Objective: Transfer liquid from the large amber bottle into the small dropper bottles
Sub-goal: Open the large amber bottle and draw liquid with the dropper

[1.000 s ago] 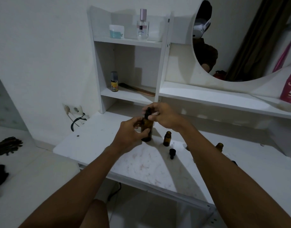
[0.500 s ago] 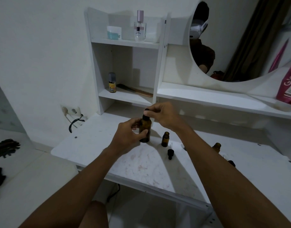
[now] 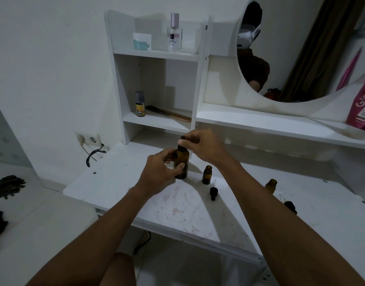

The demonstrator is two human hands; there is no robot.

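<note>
White desk (image 3: pixel 119 188) is carrying a shelf unit (image 3: pixel 117 79) at its back; teal-and-white jar (image 3: pixel 142 41) and clear perfume bottle (image 3: pixel 174 34) with pink cap are standing side by side on the top shelf; yellow-labelled spray can (image 3: pixel 140 104) is standing on the lower shelf, comb (image 3: pixel 171 114) lying just right of it; round mirror (image 3: pixel 291 48) is hanging right of the shelves; pink packet (image 3: pixel 361 108) is leaning far right; wall socket (image 3: pixel 88 139) with black cable (image 3: pixel 93 156) is sitting left of the desk; dark clutter (image 3: pixel 8 185) is lying on the floor.

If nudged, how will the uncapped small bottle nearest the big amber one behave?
Likely tippy: the small bottle stands tall and narrow. Probably light, being so little. Round-bodied, so once down it may roll.
</note>
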